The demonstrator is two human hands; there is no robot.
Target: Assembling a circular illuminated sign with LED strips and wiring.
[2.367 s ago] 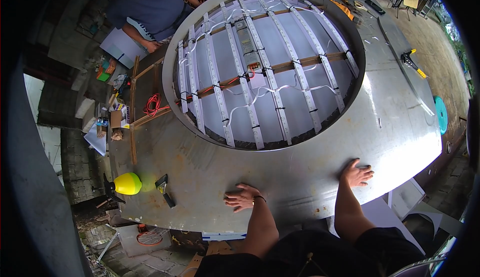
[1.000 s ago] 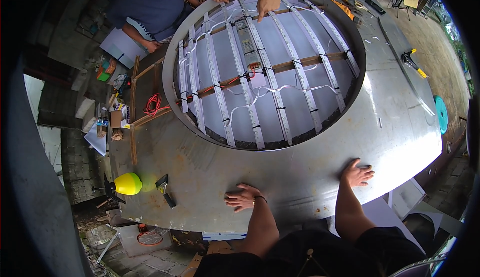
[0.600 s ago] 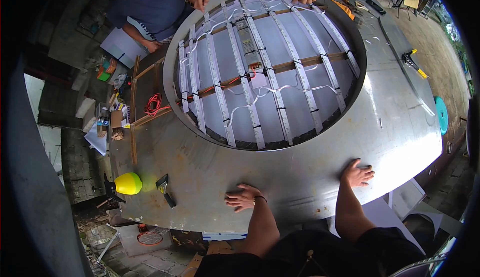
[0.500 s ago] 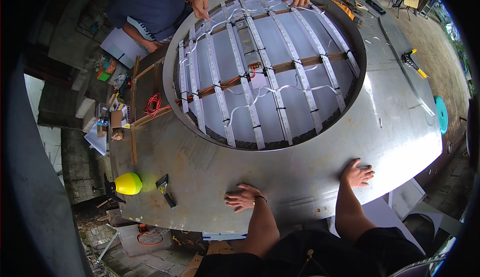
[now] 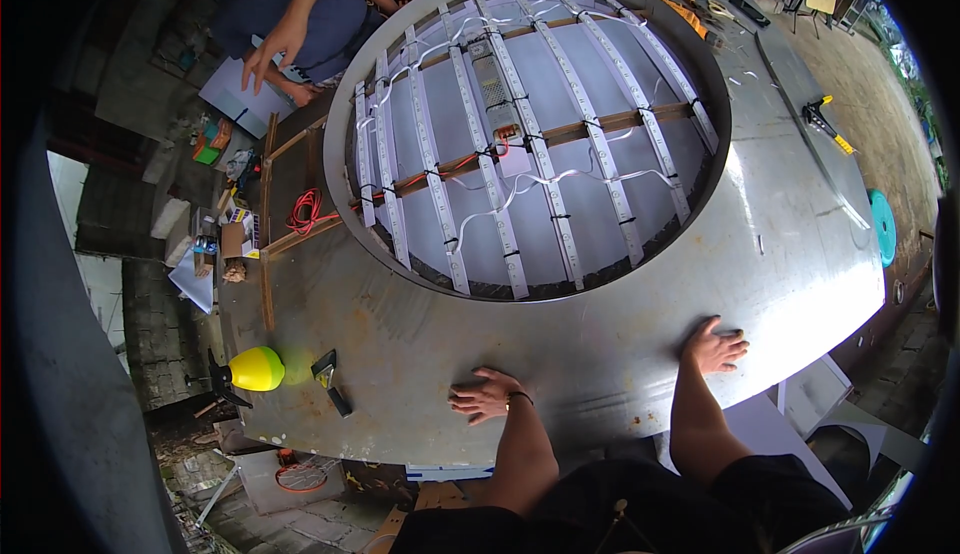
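My left hand (image 5: 482,396) rests on the metal tabletop (image 5: 400,354) near its front edge, fingers spread, holding nothing. Farther right, my right hand (image 5: 715,346) lies on the same surface with its fingers apart. Beyond both hands stands a round metal-rimmed light box (image 5: 722,144). Inside it, several white LED strips (image 5: 557,209) run across wooden crossbars, fastened with black ties and joined by white wires. A perforated metal power supply (image 5: 490,84) sits between two strips. Red wire (image 5: 308,212) leads out at the left and lies coiled there.
At the left stand a yellow spray bottle (image 5: 257,368) and a scraper (image 5: 330,382). A black-and-yellow clamp (image 5: 828,126) lies at the right, near a teal disc (image 5: 881,229). Another person (image 5: 300,14) is at the far left; someone else's hands (image 5: 275,54) reach in at the back.
The other person's hands have left the light box's far rim: one now reaches over to the left, one shows at the far right. My hands stay put.
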